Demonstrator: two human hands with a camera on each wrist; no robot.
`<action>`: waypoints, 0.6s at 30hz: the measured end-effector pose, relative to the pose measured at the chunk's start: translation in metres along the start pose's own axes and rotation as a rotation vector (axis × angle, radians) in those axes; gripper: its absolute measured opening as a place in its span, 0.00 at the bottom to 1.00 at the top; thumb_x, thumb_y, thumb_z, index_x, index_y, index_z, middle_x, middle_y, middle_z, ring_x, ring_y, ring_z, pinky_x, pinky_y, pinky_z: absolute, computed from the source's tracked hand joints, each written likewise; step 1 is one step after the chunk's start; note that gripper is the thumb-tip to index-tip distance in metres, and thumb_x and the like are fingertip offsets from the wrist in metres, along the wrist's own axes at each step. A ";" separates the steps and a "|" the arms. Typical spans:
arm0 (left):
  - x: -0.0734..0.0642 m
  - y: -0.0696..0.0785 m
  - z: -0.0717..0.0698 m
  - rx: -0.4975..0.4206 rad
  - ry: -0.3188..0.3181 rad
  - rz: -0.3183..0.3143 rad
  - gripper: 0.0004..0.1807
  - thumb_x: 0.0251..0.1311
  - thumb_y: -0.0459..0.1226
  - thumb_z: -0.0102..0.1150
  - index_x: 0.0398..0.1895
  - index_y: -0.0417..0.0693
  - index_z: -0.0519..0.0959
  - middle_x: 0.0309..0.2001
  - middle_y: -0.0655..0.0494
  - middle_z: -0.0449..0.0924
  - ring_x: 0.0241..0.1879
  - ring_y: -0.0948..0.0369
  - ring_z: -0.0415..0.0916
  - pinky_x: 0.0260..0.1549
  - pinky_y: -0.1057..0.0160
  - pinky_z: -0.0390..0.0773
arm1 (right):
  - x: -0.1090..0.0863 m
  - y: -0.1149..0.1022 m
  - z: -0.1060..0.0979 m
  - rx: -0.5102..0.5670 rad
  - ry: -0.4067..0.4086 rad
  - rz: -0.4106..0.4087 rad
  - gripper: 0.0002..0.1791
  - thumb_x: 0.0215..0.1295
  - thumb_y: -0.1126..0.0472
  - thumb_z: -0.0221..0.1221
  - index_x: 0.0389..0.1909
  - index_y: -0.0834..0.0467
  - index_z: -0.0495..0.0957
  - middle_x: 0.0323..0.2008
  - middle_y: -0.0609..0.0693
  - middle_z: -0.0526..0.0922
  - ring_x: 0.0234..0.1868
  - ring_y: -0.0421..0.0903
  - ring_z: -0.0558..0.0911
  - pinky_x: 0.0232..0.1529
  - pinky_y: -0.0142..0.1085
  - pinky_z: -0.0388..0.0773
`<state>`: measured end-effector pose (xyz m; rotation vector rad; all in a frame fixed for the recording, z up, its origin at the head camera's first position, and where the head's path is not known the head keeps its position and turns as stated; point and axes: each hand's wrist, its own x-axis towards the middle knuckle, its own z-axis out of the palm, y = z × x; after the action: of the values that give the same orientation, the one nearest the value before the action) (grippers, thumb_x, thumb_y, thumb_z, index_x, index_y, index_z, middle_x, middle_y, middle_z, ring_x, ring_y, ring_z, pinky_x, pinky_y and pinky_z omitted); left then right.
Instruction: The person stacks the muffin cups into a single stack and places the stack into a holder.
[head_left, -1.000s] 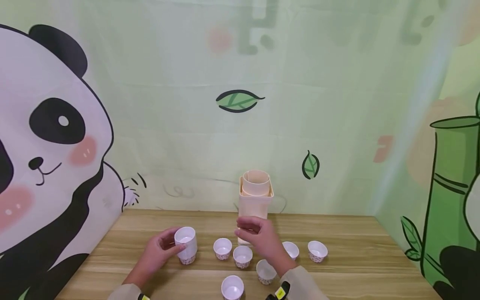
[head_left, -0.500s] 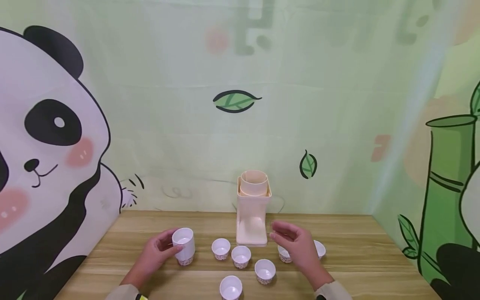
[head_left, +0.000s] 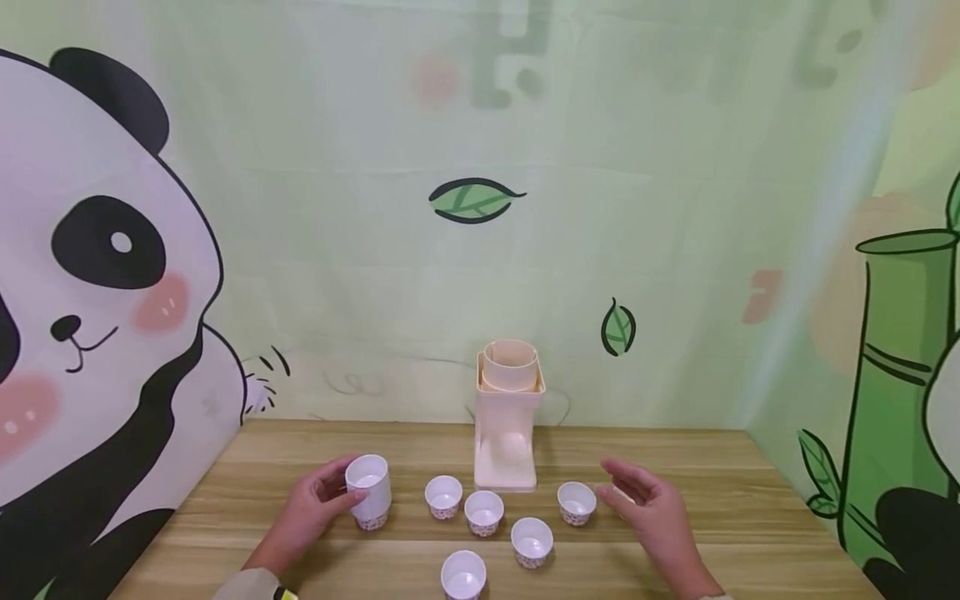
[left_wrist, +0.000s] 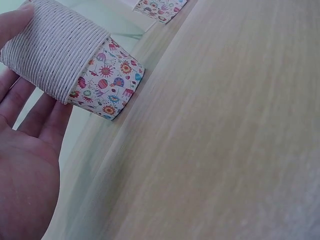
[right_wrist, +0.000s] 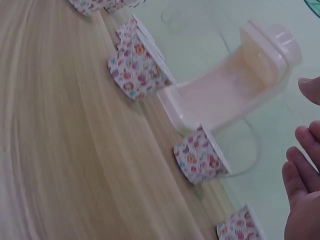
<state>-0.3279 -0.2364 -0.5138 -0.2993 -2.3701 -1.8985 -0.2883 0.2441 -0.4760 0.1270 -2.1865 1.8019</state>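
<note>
On the left of the table, my left hand (head_left: 311, 504) grips a nested stack of small paper cups (head_left: 370, 492). The left wrist view shows the stack's many white rims above one floral-printed cup base (left_wrist: 111, 80); thumb and fingers lie around the rims. My right hand (head_left: 660, 517) is at the right, fingers loosely bent, holding nothing. Just left of it stands a single paper cup (head_left: 577, 503). Another floral cup (right_wrist: 241, 226) shows near the right hand in the right wrist view; in the head view that hand mostly hides it.
Single cups stand across the middle: a left one (head_left: 444, 497), a central one (head_left: 483, 512), one to its right (head_left: 532, 542) and a front one (head_left: 463, 575). Behind them rises a pale pink cup dispenser (head_left: 510, 417). A printed cloth wall (head_left: 337, 250) backs the wooden table (head_left: 300, 446).
My right hand has moved right, from in front of the dispenser past one cup, and now covers the rightmost cup. The left hand keeps its hold on the stack in place.
</note>
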 end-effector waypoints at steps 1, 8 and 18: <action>0.000 0.000 0.000 -0.004 -0.001 -0.002 0.32 0.62 0.34 0.69 0.68 0.35 0.72 0.61 0.36 0.80 0.51 0.72 0.79 0.52 0.72 0.78 | 0.000 0.002 -0.003 -0.013 0.006 -0.002 0.26 0.58 0.63 0.74 0.58 0.66 0.81 0.59 0.60 0.84 0.54 0.29 0.82 0.57 0.23 0.78; 0.000 0.001 0.001 -0.022 -0.006 -0.027 0.32 0.63 0.35 0.69 0.69 0.36 0.71 0.63 0.37 0.78 0.52 0.71 0.79 0.52 0.72 0.77 | 0.000 0.014 -0.023 -0.120 0.029 0.017 0.28 0.59 0.57 0.74 0.60 0.62 0.81 0.62 0.56 0.82 0.54 0.22 0.78 0.59 0.20 0.74; 0.001 -0.003 0.001 -0.017 0.004 -0.001 0.32 0.63 0.34 0.69 0.69 0.35 0.72 0.62 0.36 0.79 0.51 0.71 0.79 0.52 0.72 0.78 | 0.005 0.030 -0.039 -0.196 0.074 0.079 0.34 0.57 0.54 0.75 0.64 0.60 0.78 0.67 0.56 0.78 0.65 0.43 0.78 0.57 0.17 0.71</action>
<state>-0.3291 -0.2363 -0.5166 -0.2950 -2.3534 -1.9185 -0.2939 0.2883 -0.4965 -0.0687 -2.3294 1.5921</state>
